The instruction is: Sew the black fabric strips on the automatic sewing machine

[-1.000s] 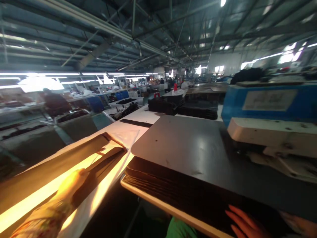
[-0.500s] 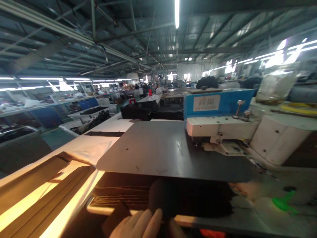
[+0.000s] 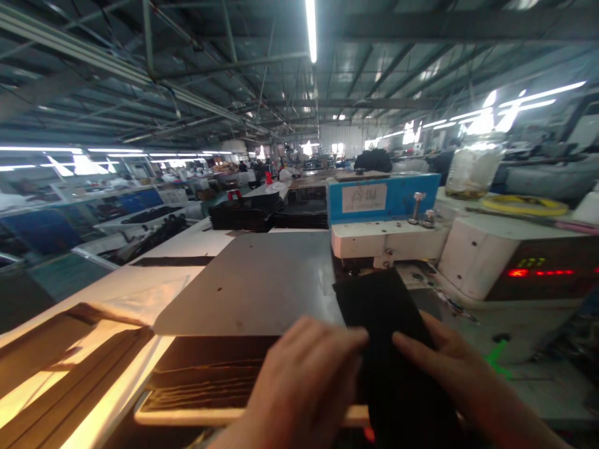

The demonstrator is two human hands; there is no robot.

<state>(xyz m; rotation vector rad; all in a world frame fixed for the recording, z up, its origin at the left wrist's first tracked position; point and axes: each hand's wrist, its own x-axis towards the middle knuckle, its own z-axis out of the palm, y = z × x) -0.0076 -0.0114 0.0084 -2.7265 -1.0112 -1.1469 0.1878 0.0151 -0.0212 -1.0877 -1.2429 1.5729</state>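
A workshop is stretching far under a trussed roof, and a pale desk [image 3: 110, 290] is occupying the left side. Two dark stacks are sitting at the far side: a left stack [image 3: 243, 216] and a right stack [image 3: 302, 215]. Two long brown strips [image 3: 77, 390] are lying at near left, and one narrow dark strip [image 3: 173, 260] is lying beyond them. One sewing machine [image 3: 472, 255] is standing at right; one metal plate [image 3: 262, 284] is extending left of it. Below the plate, one shelf [image 3: 187, 416] is carrying layered fabric [image 3: 206, 374]. One glass jar [image 3: 475, 168] is holding pale, unidentifiable contents beside one yellow ring [image 3: 524, 204]. One black fabric piece [image 3: 395, 380] is hanging between the two hands, before the machine; its long axis is running near to far, the far end leaning left. The right hand [image 3: 444, 358] is pinching its right edge, thumb uppermost. The blurred left hand [image 3: 309, 374] is meeting the left edge with bent fingers; whether it is gripping cannot be told.
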